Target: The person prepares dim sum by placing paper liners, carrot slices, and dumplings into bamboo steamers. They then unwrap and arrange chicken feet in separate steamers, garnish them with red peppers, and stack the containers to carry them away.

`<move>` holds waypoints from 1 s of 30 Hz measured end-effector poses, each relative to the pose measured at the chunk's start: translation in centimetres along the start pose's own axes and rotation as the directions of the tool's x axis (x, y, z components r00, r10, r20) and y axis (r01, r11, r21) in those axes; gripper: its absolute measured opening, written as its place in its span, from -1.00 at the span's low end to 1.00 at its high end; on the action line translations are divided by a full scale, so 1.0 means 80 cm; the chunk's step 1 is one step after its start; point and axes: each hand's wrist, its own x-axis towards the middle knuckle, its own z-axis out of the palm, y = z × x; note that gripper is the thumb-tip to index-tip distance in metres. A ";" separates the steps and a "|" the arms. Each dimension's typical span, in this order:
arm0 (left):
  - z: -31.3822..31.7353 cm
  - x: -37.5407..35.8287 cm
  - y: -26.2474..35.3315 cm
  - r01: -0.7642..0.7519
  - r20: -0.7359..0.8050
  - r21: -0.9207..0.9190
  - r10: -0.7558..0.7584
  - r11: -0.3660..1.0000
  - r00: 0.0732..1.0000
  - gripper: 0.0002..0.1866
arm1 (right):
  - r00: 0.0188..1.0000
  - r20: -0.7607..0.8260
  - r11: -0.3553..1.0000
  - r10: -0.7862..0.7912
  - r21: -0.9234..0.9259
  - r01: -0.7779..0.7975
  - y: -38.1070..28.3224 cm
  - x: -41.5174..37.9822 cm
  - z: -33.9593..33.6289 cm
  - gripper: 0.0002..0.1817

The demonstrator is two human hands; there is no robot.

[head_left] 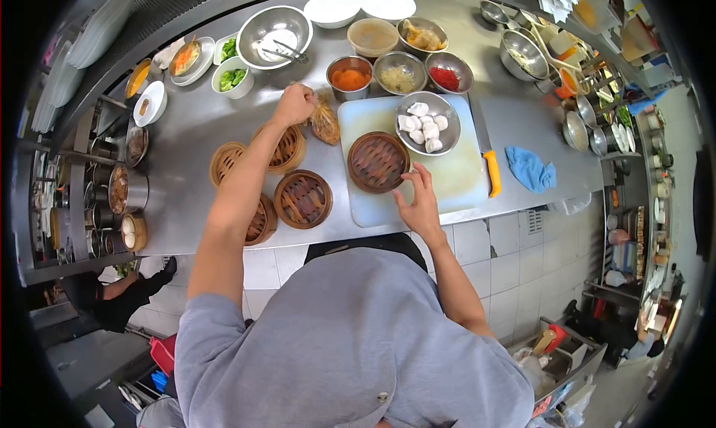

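Note:
My left hand [297, 104] is closed at the top of a clear plastic bag [324, 125] with brown food inside, which rests on the steel counter. The thumb and fingers of my right hand [419, 204] grip the near right edge of a dark bamboo steamer [379, 162] on the white cutting board [455, 170]. Beside that steamer, a metal bowl [409, 141] holds several white dumplings [424, 125]. More bamboo steamers [303, 199] stand on the counter left of the board, some partly hidden under my left forearm.
A knife with a yellow handle [491, 174] lies along the board's right edge, near a blue cloth [531, 167]. Bowls of orange filling [350, 77] and red bits [449, 73] stand behind the board. A large mixing bowl [273, 32] holds tongs. Other people are partly visible at both sides.

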 end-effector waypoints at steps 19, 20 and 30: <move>0.002 -0.117 0.235 -0.218 0.217 -0.461 0.348 0.860 0.912 -0.76 | 0.985 -0.075 0.979 -0.158 0.117 0.166 -0.024 0.055 -0.099 -0.71; -0.005 -0.096 0.214 -0.112 0.263 -0.389 0.227 0.914 0.937 -0.70 | 0.993 -0.081 0.989 -0.083 0.113 0.091 -0.002 0.042 -0.114 -0.76; 0.081 0.063 -0.071 0.472 -0.100 0.290 -0.464 0.832 0.880 -0.28 | 0.878 -0.084 0.732 0.472 0.593 -0.337 0.174 0.013 -0.135 -0.53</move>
